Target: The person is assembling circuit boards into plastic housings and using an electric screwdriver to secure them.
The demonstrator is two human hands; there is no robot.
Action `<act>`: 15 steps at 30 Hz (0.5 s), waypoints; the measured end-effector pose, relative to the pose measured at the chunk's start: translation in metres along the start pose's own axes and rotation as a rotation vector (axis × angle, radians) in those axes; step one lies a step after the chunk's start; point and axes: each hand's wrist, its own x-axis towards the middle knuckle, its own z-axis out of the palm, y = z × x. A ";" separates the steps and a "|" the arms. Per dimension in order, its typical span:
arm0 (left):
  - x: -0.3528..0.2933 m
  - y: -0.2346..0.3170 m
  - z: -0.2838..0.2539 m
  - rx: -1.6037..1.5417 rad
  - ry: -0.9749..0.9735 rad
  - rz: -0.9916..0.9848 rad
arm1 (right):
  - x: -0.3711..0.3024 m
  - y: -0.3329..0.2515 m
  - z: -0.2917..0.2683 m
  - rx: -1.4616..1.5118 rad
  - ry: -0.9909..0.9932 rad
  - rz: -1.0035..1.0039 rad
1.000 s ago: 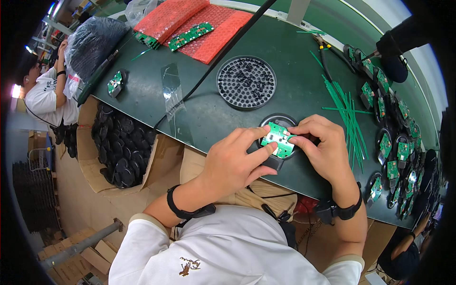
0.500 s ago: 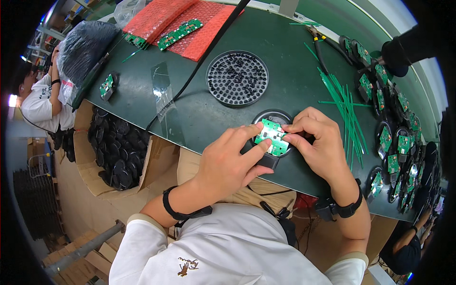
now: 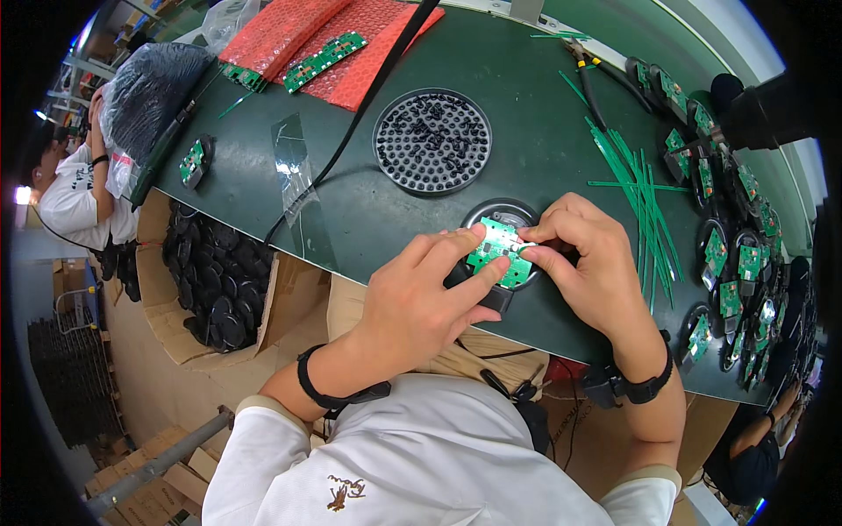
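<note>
A green circuit board lies in a round black plastic housing near the front edge of the table. My left hand is closed around the housing's left side, its fingertips pressing on the board and its thumb below. At the board's right edge, the thumb and forefinger of my right hand are pinched together. Between those fingertips is a small pale bit, too small to name. Behind the housing sits a round black dish of small black parts.
Green strips and pliers lie to the right, beyond them many housings with boards. Red bubble wrap is at the back. A black cable crosses the table. A cardboard box of black discs stands at left.
The view has shifted slightly. Both hands stay at the board with nearly the same grip; nothing has visibly been let go or taken up.
</note>
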 end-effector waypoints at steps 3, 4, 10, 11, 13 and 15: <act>0.000 0.000 -0.001 -0.011 -0.001 -0.013 | 0.000 -0.003 -0.001 0.011 -0.007 0.036; 0.000 0.000 -0.002 -0.027 -0.001 -0.020 | 0.001 -0.004 -0.002 0.030 -0.017 0.074; 0.000 0.001 -0.004 -0.028 -0.015 -0.034 | 0.001 -0.003 -0.002 0.018 -0.020 0.053; 0.001 0.001 -0.004 -0.035 -0.019 -0.036 | 0.000 -0.003 -0.001 0.012 -0.012 0.034; 0.001 0.001 -0.005 -0.033 -0.023 -0.035 | 0.000 -0.002 -0.001 0.000 -0.011 0.021; 0.001 0.001 -0.006 -0.031 -0.025 -0.035 | -0.001 -0.002 -0.002 -0.006 -0.017 0.026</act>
